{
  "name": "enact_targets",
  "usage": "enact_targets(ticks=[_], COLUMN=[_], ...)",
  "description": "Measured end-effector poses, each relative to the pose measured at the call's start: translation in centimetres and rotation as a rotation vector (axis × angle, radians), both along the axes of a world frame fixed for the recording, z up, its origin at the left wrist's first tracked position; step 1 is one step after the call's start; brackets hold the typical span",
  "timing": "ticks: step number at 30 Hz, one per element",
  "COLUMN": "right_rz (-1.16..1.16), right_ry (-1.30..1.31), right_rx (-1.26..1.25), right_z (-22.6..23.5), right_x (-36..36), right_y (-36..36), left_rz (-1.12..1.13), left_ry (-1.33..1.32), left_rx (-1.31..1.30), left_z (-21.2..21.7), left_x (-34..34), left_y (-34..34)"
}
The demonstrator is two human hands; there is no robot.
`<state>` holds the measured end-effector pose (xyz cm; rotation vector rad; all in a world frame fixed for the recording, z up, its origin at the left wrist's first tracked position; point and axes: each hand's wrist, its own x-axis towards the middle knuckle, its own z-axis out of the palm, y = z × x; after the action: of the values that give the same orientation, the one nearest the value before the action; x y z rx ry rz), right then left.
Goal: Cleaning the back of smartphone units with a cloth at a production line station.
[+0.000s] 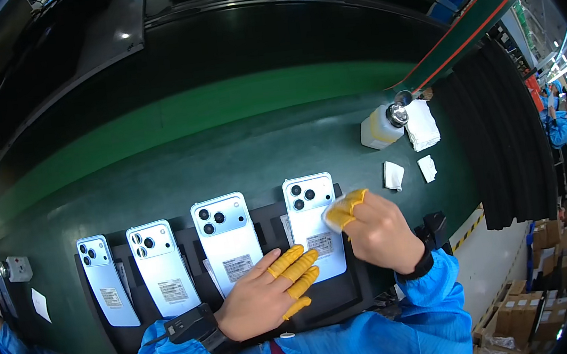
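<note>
In the head view, my right fingers pinch a white wipe at the back of the rightmost pale-blue phone, which lies on a black tray atop the green table. My left fingers, slightly spread, reach over its lower-left edge.
</note>
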<state>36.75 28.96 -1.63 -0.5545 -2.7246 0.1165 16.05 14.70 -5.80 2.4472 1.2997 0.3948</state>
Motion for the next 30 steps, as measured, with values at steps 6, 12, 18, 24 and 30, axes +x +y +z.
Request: enact_targets(ticks=[6,12,18,24,30], right_rz=[0.105,0.197,-0.164,-0.123,0.161], right_ry=[0.111,-0.020,-0.222,-0.181,-0.042], right_rx=[0.009,0.100,0.209,0.121,0.115], right_z=[0.1,-0.7,2.0,4.3,3.4], right_x=[-2.1,-1.8,2.8,0.6,-4.6], right_y=[-0.8,-0.5,0.7,-0.8,-1.3], left_rz=[0.011,0.022,0.014,0.042,0.244], left_ry=[-0.046,-0.081,-0.050,-0.024,0.119], left_rx=[0.013,0.022,0.018,0.041,0.028], left_z=[0.1,-0.1,-0.1,1.3,3.6], left_x=[-0.1,0.2,0.2,-0.7,-4.8], left_y=[-0.1,0.0,0.1,-0.8,-5.0])
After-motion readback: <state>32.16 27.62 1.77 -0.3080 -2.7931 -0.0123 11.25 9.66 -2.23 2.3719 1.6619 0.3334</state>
